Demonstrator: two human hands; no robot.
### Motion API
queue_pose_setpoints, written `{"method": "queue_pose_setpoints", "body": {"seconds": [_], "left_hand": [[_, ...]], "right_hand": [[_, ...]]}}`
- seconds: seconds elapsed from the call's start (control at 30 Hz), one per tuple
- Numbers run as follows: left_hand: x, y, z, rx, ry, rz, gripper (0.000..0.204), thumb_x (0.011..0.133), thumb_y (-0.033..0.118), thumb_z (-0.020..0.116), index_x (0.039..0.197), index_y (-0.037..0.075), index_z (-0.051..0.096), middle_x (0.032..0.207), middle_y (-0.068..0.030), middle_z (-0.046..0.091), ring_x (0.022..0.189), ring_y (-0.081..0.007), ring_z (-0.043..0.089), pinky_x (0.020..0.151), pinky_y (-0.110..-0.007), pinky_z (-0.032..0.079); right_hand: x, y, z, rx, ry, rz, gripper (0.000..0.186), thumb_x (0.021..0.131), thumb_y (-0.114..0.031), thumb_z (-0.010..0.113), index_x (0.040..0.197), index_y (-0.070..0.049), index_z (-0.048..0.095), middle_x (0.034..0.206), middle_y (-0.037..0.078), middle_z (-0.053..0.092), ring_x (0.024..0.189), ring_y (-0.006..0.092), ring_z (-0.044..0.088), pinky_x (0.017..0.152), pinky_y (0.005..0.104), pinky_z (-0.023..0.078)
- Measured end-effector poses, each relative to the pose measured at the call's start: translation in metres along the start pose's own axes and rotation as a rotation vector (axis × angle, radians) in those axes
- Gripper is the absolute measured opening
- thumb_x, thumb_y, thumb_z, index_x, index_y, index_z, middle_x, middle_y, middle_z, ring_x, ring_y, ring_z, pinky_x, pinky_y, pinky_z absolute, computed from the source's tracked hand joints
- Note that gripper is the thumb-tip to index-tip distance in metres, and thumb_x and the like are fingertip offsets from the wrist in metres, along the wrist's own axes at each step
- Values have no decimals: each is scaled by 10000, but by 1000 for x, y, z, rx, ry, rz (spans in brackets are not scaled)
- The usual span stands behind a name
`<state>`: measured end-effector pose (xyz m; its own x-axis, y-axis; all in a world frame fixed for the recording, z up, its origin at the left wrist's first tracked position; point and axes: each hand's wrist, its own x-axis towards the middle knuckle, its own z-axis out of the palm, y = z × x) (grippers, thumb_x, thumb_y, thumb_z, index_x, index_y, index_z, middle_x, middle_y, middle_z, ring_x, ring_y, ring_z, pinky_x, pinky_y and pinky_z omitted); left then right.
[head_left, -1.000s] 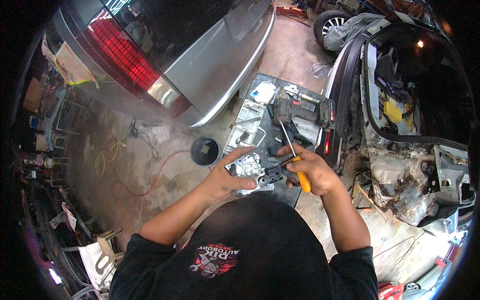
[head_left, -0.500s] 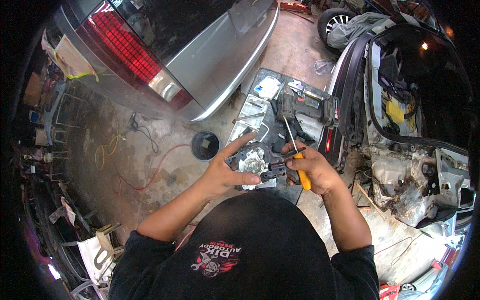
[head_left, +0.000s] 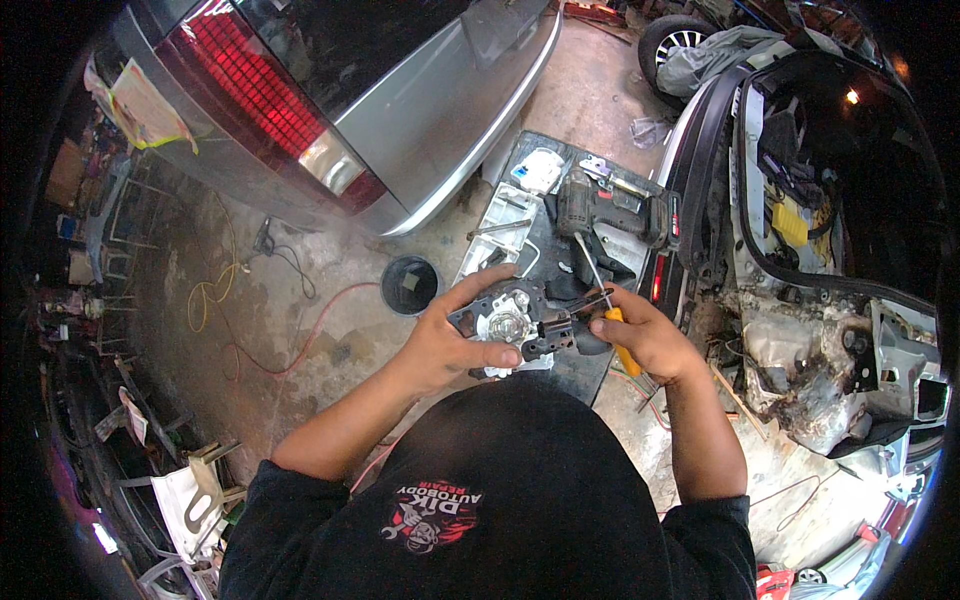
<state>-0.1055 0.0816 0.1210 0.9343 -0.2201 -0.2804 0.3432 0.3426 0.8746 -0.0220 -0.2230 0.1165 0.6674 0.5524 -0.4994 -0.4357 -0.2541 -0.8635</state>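
My left hand (head_left: 440, 338) is wrapped round a dark mechanical part with a silvery round centre (head_left: 508, 322), thumb in front and forefinger along its far edge. At the right end of this part a black cylindrical piece (head_left: 553, 333) sticks out. My right hand (head_left: 652, 342) is closed on a yellow-handled screwdriver (head_left: 626, 355); its metal shaft points up and away from the part. A thin dark piece (head_left: 592, 300) crosses near the right fingers, but I cannot make out what it belongs to. Both hands are above the near end of a dark work surface (head_left: 545, 262).
On the work surface lie a cordless power tool (head_left: 610, 208), a white tray (head_left: 503, 215) and a white-and-blue item (head_left: 541, 170). A black bucket (head_left: 409, 285) stands at left on the floor. A silver vehicle (head_left: 430, 130) and a stripped car body (head_left: 800, 330) flank the space.
My right hand has shifted slightly right, away from the mechanical part, with the screwdriver still in it. The black cylindrical piece shows more plainly. My left hand has hardly moved.
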Motion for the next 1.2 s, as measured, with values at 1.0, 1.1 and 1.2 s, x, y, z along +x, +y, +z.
{"method": "queue_pose_setpoints", "body": {"seconds": [1.0, 1.1, 1.2], "left_hand": [[-21, 17, -22, -265, 291, -72, 602, 1060, 433, 784, 1464, 14, 627, 1343, -158, 772, 1180, -301, 785, 1043, -525, 667], [-25, 5, -14, -365, 262, -80, 641, 1049, 470, 793, 1473, 22, 621, 1342, -155, 772, 1175, -302, 786, 1050, -517, 663], [-30, 7, -12, -341, 274, -102, 676, 1035, 492, 804, 1469, 9, 618, 1333, -159, 773, 1162, -302, 789, 1042, -509, 664]], "right_hand": [[33, -29, 14, -787, 235, -742, 511, 824, -273, 971, 1249, -105, 742, 994, 162, 671, 956, 415, 728, 817, 466, 588], [31, -31, 34, -855, 256, -686, 431, 881, -296, 916, 1229, -109, 743, 1007, 147, 686, 961, 406, 741, 800, 488, 593], [31, -26, 48, -891, 386, -634, 399, 848, -204, 910, 1196, -87, 752, 998, 148, 692, 944, 405, 732, 809, 469, 579]]}}
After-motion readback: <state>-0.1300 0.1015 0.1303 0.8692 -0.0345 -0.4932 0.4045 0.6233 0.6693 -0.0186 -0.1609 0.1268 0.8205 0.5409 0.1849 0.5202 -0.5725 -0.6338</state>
